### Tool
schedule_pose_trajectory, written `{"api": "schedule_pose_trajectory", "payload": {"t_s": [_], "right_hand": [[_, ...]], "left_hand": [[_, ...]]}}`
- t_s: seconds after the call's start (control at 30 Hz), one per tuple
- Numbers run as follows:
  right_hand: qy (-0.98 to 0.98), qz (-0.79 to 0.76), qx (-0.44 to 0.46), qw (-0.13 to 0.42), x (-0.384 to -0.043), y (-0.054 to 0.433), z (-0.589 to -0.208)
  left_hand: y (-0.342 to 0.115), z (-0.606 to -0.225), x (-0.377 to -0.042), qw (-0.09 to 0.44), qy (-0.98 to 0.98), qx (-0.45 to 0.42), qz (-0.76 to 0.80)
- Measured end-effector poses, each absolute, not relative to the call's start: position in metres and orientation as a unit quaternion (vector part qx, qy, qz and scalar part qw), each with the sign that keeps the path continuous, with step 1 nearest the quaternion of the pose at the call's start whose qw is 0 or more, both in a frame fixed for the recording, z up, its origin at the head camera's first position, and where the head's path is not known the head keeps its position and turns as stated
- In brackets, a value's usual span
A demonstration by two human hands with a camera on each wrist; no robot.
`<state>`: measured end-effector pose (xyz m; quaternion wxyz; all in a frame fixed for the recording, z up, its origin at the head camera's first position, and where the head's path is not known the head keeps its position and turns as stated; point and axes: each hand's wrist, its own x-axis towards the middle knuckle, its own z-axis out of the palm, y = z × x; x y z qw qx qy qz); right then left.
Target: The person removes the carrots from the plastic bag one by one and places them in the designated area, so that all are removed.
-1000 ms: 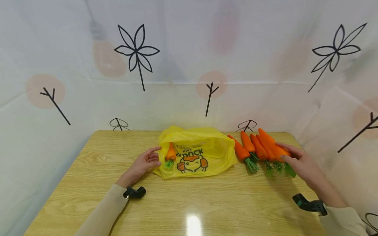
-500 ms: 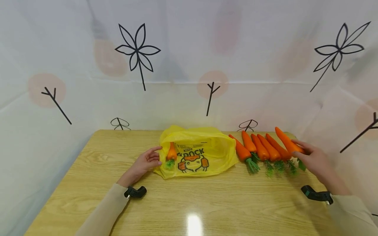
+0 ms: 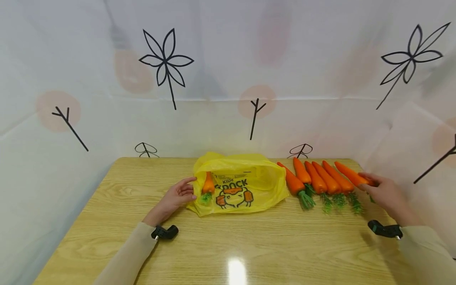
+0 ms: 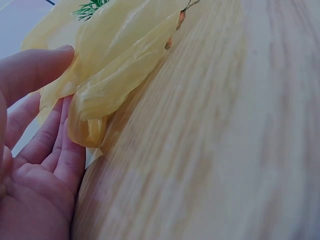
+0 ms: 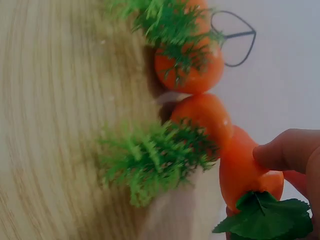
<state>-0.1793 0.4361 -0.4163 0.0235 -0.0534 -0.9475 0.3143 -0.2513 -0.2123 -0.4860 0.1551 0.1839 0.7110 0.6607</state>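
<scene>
The right hand is pulling the outermost carrot away from the row, fingers pinching it; the left hand, fingers relaxed, is touching the yellow bag.

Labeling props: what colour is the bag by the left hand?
Yellow, with black and orange print: the bag, clearest in the head view.

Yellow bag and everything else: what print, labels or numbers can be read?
"KIDS": on the yellow bag, small line; last letter unclear.
Large word below it, ending "OCK": start creased, unreadable.
Small dark mark near the bag's top: too small.
Carrots, table, backdrop: no text.
</scene>
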Motion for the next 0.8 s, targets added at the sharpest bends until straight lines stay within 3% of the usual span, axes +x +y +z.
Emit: {"api": "schedule_pose_trajectory", "payload": {"t_s": [0.8], "right_hand": [[-0.945, 0.324, -0.054, -0.002, -0.183, 0.437, -0.438]], "left_hand": [[-0.211, -0.485, -0.253, 0.162, 0.713, 0.173, 0.660]]}}
